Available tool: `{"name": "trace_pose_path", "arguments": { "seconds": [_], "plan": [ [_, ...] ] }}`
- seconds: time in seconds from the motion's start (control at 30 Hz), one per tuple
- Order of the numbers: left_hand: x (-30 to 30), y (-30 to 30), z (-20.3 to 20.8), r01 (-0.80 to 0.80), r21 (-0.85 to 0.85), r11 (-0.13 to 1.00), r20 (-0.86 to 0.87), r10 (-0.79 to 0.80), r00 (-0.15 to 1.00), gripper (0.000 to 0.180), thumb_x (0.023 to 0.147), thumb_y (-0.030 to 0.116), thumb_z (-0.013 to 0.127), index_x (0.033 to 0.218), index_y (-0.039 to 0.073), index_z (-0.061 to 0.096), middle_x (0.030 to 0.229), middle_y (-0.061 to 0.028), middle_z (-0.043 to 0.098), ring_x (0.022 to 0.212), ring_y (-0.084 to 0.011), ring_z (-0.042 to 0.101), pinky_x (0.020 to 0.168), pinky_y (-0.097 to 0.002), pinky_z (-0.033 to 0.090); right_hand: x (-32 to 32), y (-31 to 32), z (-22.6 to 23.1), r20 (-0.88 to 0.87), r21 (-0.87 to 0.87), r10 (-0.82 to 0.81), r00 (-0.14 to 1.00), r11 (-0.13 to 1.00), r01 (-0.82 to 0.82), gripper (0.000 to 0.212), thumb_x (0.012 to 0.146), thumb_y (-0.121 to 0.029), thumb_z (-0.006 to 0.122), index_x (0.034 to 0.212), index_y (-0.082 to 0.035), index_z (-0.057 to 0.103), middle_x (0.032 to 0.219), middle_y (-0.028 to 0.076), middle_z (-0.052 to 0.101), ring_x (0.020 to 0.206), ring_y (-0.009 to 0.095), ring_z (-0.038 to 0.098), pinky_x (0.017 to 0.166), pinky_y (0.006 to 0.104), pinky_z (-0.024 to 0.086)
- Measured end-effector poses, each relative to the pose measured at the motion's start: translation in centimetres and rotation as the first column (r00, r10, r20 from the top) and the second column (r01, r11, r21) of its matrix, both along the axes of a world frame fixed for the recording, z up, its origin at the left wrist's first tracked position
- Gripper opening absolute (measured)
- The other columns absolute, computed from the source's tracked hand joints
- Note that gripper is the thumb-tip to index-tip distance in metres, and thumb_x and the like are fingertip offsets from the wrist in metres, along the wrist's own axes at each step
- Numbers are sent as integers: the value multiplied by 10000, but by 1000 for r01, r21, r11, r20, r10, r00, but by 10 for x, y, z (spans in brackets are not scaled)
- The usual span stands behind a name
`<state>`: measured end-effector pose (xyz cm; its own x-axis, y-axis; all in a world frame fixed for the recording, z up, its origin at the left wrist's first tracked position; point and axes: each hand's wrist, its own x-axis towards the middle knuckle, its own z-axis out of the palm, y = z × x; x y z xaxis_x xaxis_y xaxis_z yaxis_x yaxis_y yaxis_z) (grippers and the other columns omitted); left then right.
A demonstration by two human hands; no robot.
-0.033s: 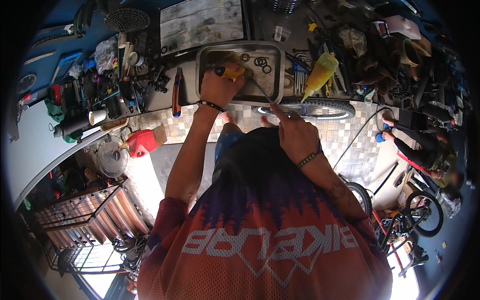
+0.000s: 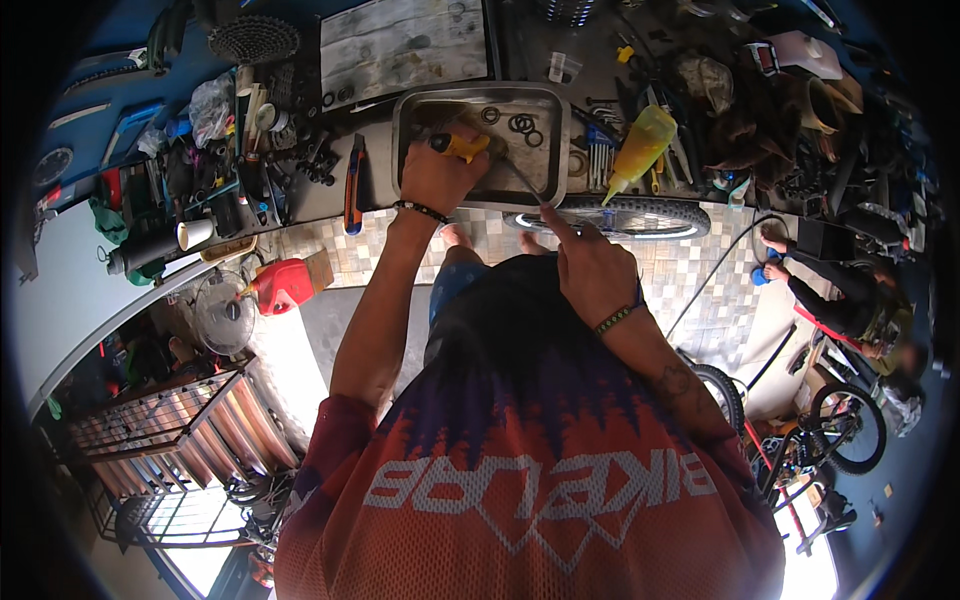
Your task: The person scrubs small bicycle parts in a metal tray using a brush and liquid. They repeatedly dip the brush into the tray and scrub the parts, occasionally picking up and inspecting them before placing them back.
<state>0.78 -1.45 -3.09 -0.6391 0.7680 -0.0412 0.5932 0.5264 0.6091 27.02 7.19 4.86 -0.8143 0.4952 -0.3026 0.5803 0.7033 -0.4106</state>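
Over the left part of a metal tray (image 2: 548, 115), my left hand (image 2: 440, 180) is closed around a yellow and black piece (image 2: 460, 147), whose kind I cannot make out. My right hand (image 2: 595, 265) is by the tray's near right corner, its fingers closed on a thin dark rod (image 2: 524, 182). The rod slants into the tray toward my left hand; whether it touches the yellow piece is unclear. Several black rings (image 2: 522, 124) lie in the tray, beyond the rod.
An orange and black utility knife (image 2: 355, 185) lies left of the tray. To its right are a yellow squeeze bottle (image 2: 643, 145) and a set of hex keys (image 2: 599, 160). A bicycle wheel (image 2: 650, 218) stands under the bench edge. Another person (image 2: 845, 300) is at far right.
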Motion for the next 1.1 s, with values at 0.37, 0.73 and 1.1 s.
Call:
{"name": "trace_pose_path", "arguments": {
  "seconds": [0.37,0.73,1.1],
  "plan": [
    [-15,7,15,-130,27,991,504,99,858,437,909,259,880,1314,162,749,963,-110,814,885,-240,813,758,-352,673,-13,-4,0,107,65,11,994,998,-18,700,934,-117,684,1617,-202,557,1022,182,760,753,335,799,651,453,657],
    [-28,-6,9,110,159,981,261,-149,954,421,885,222,942,1274,131,809,1158,-116,826,1016,-247,808,880,-357,651,-17,-5,3,158,65,22,987,997,-33,611,1012,-206,630,1620,-211,559,976,204,752,744,337,798,621,447,641],
    [-23,-3,18,209,169,963,351,-257,900,346,851,298,969,1123,116,856,1115,-105,844,1007,-267,818,928,-374,627,-14,-5,-1,80,48,-19,997,999,15,502,1076,-281,604,1572,-208,607,925,211,754,740,361,788,648,475,637]
  ]
}}
